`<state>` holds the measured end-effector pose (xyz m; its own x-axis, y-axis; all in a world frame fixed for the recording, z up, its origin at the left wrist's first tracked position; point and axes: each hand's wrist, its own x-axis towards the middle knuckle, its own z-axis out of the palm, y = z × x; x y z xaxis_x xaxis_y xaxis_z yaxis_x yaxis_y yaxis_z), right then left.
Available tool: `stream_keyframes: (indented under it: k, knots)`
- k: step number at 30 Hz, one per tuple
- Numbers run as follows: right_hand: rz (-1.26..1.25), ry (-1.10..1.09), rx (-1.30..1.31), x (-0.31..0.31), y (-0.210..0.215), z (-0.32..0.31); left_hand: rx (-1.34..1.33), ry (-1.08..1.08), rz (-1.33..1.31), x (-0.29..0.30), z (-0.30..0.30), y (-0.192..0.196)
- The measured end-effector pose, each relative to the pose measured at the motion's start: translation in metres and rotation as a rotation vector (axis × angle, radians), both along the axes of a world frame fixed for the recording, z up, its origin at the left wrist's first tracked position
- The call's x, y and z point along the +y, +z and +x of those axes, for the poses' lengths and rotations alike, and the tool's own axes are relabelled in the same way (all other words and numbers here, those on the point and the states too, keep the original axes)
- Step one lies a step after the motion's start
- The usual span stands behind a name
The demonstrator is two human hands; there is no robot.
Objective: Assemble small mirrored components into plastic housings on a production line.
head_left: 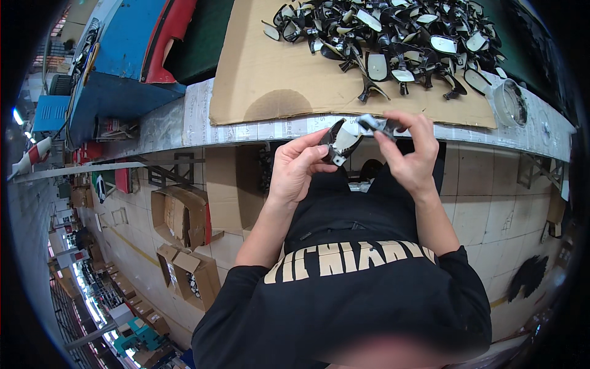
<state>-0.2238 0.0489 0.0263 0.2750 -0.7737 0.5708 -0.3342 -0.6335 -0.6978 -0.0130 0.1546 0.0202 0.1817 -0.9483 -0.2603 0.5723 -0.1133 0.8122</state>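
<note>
In my left hand (298, 163) is a glossy black shoe heel (344, 140), pinched between thumb and fingers. Its pale cup-shaped face is turned up and its narrow tip points toward me. My right hand (415, 150) is closed on a small pale-blue and dark piece (369, 122), whose kind I cannot make out. That piece is close to the heel's upper right edge. Both hands are just off the near edge of the workbench. Beyond them lies a pile of similar black heels (377, 66) with pale faces.
A cardboard sheet (246, 86) covers part of the bench (198, 111) under the pile. At the right stands a clear round container (510, 103). A blue machine (117, 101) with a red part is at the left. Open cardboard boxes (184, 215) sit on the floor.
</note>
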Motion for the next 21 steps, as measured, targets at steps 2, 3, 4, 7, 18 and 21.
stream_keyframes:
  k: [2, 3, 4, 7, 18, 21]
  knots:
    - [0.062, -0.03, -0.045, -0.01, -0.012, -0.003, 0.051, -0.021, 0.01, 0.0, 0.001, -0.001]
    - [0.108, -0.037, -0.086, -0.013, -0.016, -0.004, 0.075, 0.001, 0.054, -0.001, 0.001, 0.0]
    - [0.109, -0.032, -0.087, -0.015, -0.017, -0.005, 0.098, 0.024, 0.098, -0.002, 0.001, 0.0]
    - [0.286, 0.021, -0.247, -0.025, -0.024, -0.008, 0.28, 0.041, 0.132, -0.005, 0.008, -0.003]
    - [0.782, 0.322, -0.616, -0.081, -0.058, -0.05, 0.162, 0.242, 0.157, 0.022, 0.049, -0.005]
    - [0.779, 0.364, -0.601, -0.095, -0.064, -0.064, -0.384, 0.38, 0.304, 0.056, 0.083, -0.003]
